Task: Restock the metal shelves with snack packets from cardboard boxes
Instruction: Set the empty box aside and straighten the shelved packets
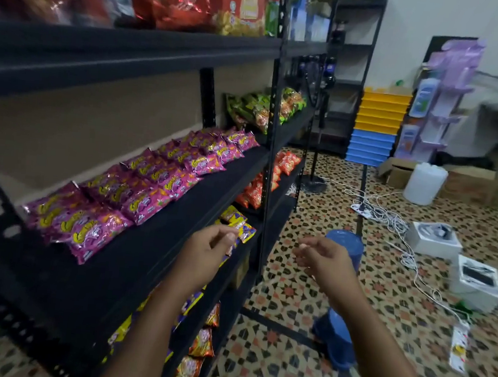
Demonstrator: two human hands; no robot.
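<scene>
A black metal shelf unit (152, 227) fills the left side. Pink snack packets (138, 186) lie in rows along the back of its middle shelf, and the front strip of that shelf is bare. Yellow and purple packets (238, 222) and orange ones (202, 342) sit on lower shelves. My left hand (205, 254) hovers over the shelf's front edge with fingers loosely curled, holding nothing. My right hand (323, 259) hangs beside it over the floor, also loosely curled and empty. Cardboard boxes (467, 182) stand far off at the back right.
A blue plastic stool (340, 300) stands on the patterned tile floor just under my right hand. White cables (390, 220), white boxes (473, 282) and a white jerrycan (424, 182) lie to the right. Stacked yellow and blue trays (375, 127) stand at the back.
</scene>
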